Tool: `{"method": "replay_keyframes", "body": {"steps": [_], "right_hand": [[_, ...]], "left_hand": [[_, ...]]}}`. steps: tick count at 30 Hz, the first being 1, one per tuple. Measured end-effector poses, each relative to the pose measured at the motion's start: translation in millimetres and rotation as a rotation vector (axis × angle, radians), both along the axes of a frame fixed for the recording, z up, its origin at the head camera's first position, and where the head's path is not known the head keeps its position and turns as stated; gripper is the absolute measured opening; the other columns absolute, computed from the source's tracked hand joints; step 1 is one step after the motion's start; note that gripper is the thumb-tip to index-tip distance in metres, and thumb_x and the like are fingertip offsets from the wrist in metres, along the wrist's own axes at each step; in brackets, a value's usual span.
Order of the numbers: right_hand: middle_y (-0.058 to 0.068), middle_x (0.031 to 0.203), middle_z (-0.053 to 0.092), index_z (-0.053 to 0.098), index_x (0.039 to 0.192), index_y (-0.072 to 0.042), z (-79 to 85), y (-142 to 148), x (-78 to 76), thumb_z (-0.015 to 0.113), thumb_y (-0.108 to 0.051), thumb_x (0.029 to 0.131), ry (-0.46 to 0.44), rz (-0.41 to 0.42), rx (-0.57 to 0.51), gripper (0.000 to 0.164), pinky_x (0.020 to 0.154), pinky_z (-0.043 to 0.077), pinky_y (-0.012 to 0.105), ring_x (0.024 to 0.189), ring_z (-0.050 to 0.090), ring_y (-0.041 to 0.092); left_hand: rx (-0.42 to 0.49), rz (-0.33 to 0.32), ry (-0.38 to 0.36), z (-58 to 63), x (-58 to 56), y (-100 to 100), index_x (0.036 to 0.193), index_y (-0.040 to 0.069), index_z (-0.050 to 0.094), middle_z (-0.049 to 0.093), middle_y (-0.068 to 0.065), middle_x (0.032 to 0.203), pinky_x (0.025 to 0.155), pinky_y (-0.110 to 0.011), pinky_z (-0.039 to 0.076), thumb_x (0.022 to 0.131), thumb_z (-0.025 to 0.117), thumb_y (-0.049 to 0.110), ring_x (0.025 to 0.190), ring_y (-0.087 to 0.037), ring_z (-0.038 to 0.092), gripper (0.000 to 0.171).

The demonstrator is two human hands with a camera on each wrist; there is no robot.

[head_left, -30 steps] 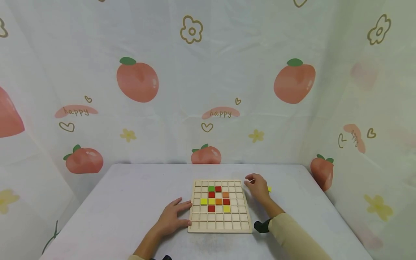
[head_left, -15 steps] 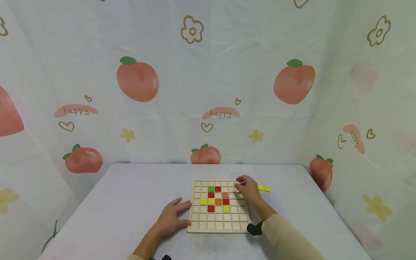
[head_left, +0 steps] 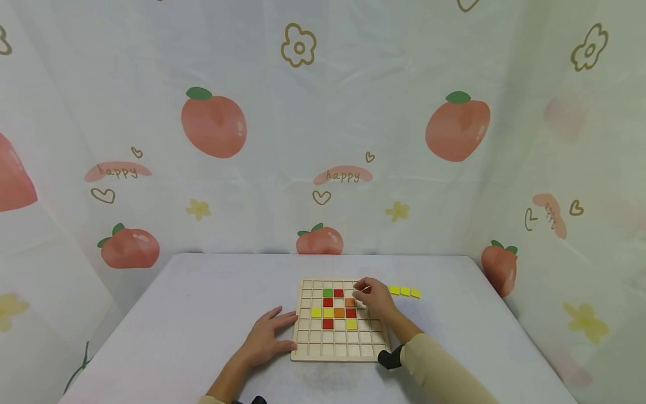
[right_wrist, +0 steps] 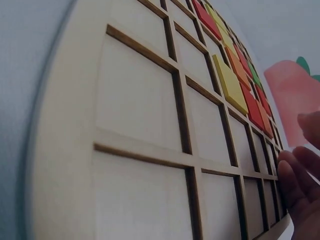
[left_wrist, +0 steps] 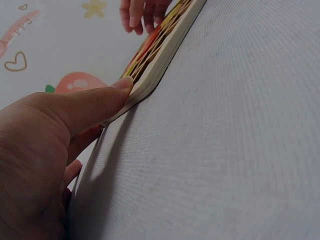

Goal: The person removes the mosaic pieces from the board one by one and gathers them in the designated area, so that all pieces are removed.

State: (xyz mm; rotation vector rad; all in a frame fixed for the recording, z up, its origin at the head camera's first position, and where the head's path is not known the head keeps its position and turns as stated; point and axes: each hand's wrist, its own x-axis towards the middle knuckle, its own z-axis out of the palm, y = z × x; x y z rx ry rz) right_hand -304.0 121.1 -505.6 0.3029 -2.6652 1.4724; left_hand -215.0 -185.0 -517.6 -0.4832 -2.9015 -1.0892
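Note:
A pale wooden grid board (head_left: 341, 359) lies on the table, with green, red, orange and yellow square tiles in some of its cells. My left hand (head_left: 266, 340) rests at the board's left side, fingers spread; in the left wrist view its thumb (left_wrist: 97, 105) lies straight against the board's edge. Over the board's upper right hangs my right hand (head_left: 377, 297), thumb and fingers bent toward each other near an orange tile (head_left: 350, 302). Whether a tile sits between those fingertips cannot be made out. A raised yellow tile (right_wrist: 230, 85) shows in the right wrist view.
Several yellow tiles (head_left: 405, 292) lie in a row on the white table (head_left: 227, 292), right of the board. A curtain (head_left: 252, 196) printed with fruit stands behind the table and along its sides.
My right hand has moved left from beside the board to over its upper right cells, uncovering more of the yellow tiles on the table. The left hand has stayed in place.

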Motion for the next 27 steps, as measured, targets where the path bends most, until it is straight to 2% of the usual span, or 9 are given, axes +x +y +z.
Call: {"method": "replay_keyframes", "body": {"steps": [4,9,18,27], "right_hand": [[0.000,0.090,0.060,0.068,0.095,-0.008,-0.4,-2.9,0.9,0.074,-0.014,0.086,-0.019,0.050,0.075,0.013,0.068,0.050,0.029,0.080,0.056,0.017],[0.000,0.085,0.056,0.067,0.089,-0.010,-1.1,-4.7,1.1,0.077,-0.018,0.084,-0.045,0.075,0.124,0.013,0.068,0.048,0.030,0.078,0.052,0.017],[-0.001,0.085,0.052,0.065,0.082,-0.014,-2.4,-5.8,-0.6,0.077,-0.020,0.084,0.001,0.097,0.268,0.014,0.070,0.046,0.029,0.079,0.049,0.016],[-0.001,0.084,0.051,0.062,0.081,-0.013,-0.8,-4.5,0.1,0.077,-0.022,0.084,0.002,0.109,0.243,0.018,0.067,0.045,0.029,0.077,0.049,0.016]], "left_hand": [[-0.003,0.000,-0.005,-0.5,-0.5,-0.6,0.131,0.014,0.063,0.057,0.003,0.136,0.105,-0.064,0.027,0.072,0.081,0.046,0.137,-0.038,0.034,0.069],[-0.001,-0.003,-0.006,-0.3,-0.7,-0.9,0.131,0.014,0.063,0.057,0.004,0.136,0.105,-0.064,0.027,0.072,0.081,0.046,0.137,-0.037,0.034,0.069],[0.004,0.000,-0.014,1.0,-1.0,-0.1,0.131,0.014,0.063,0.057,0.003,0.137,0.104,-0.065,0.027,0.071,0.080,0.047,0.137,-0.038,0.034,0.070],[0.006,-0.007,-0.012,3.0,-0.6,0.2,0.131,0.014,0.063,0.057,0.002,0.136,0.104,-0.066,0.026,0.071,0.081,0.046,0.137,-0.039,0.033,0.070]]}}
